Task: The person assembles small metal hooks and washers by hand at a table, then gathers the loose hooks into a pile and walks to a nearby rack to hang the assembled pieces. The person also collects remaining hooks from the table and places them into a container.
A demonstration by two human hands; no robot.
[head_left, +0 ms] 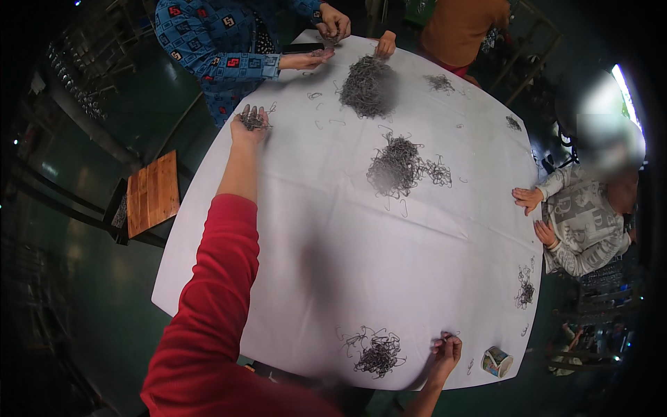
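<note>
My left hand (251,124), at the end of a red sleeve, is stretched out over the table's far left edge. It is palm up, with a small bunch of dark wire hooks (254,121) lying in it. Close to the near edge, my right hand (448,349) has its fingers curled and pinched together, and a thin wire hook shows at the fingertips. Left of that hand lies a tangled pile of wire hooks (379,354) on the white-covered table (292,278). To its right a patterned tub (497,362) stands near the edge.
Larger hook piles sit mid-table (394,168) and farther back (367,87); a small one (525,290) lies right. A person in a blue patterned top (208,42) handles hooks. Another person's hands (529,199) rest on the right edge. A wooden-topped stool (153,193) stands left.
</note>
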